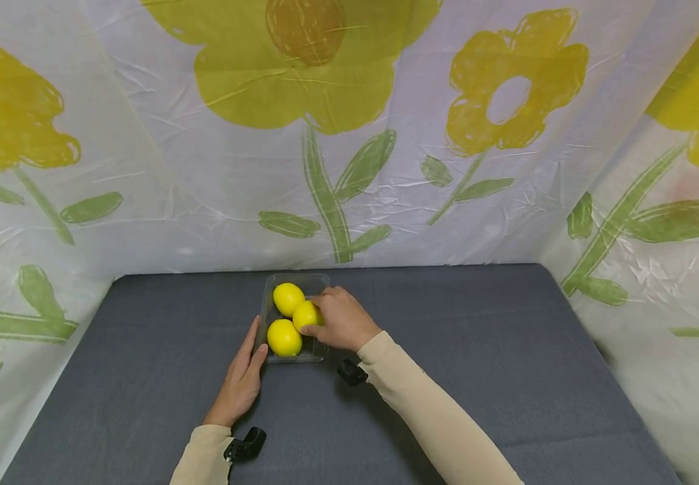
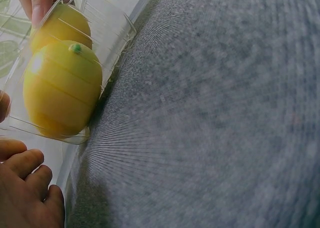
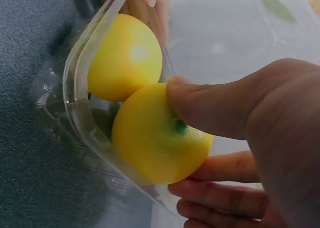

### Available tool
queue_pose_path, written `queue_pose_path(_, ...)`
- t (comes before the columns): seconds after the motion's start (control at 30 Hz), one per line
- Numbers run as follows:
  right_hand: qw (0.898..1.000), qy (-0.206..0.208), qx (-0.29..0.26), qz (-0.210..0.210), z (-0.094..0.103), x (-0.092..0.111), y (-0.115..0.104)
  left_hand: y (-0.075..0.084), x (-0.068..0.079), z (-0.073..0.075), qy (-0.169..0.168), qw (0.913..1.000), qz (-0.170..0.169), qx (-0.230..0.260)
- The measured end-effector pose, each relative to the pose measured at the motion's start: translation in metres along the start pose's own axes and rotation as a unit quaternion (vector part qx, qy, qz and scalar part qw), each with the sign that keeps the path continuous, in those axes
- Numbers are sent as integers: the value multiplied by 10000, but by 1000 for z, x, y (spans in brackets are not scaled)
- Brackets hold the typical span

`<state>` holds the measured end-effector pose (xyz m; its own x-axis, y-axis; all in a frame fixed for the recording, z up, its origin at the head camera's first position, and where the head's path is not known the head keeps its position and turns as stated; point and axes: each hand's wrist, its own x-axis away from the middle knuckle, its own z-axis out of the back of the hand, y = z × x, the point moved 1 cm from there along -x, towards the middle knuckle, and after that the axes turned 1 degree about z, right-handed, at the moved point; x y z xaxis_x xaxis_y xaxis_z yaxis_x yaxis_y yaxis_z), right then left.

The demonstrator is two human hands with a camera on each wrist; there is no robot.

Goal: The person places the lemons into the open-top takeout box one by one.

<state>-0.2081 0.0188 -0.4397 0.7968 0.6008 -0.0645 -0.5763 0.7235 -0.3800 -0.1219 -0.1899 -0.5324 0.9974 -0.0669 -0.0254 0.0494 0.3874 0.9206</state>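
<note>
Three yellow lemons are at a clear plastic box [image 1: 295, 359]. My right hand [image 1: 346, 322] pinches one lemon [image 3: 150, 148] between thumb and fingers, at the box's right side. A green stem nub on that lemon lies by the thumb. Near the front left of the box sits another lemon [image 1: 284, 338], and a third lemon [image 1: 289, 299] lies toward the back. With its fingers along the left wall and its thumb at the near left corner, my left hand [image 1: 242, 385] holds the box. Whether the pinched lemon touches the box floor is hidden.
The box stands near the far edge of a table with a dark grey cloth [image 1: 143, 377]. Behind and beside the table hangs a white curtain [image 1: 204, 195] with yellow flowers. Black wrist devices [image 1: 245, 444] are on both forearms.
</note>
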Motion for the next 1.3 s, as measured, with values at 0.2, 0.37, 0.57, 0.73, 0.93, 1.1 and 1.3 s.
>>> queue_pose_path(0.2, 9984, -189, 515, -148, -3, -3, -5, -1, -1, 0, 15, 10000, 14, -48)
queue_pose_path(0.37, 9961, -193, 823, -238, -10, -4, -6, -3, -1, -1, 49, 10000, -47, -54)
queue_pose_path(0.57, 9945, -94, 1013, -242, -17, -5, -6, -4, -1, -1, 84, 9999, -94, -81)
queue_pose_path(0.73, 9941, 6, 1074, -150, -20, -5, -6, -4, -1, 0, 89, 9999, -112, -82)
queue_pose_path(0.93, 9944, 171, 1045, -68, -23, -4, -4, -3, 0, 0, 81, 9999, -138, -60)
queue_pose_path(1.1, 9950, 132, 990, -48, -23, -4, -3, -3, 0, 0, 59, 9999, -133, -34)
queue_pose_path(1.3, 9951, 130, 981, -65, -24, -4, -3, -1, 0, -1, 60, 9999, -112, -18)
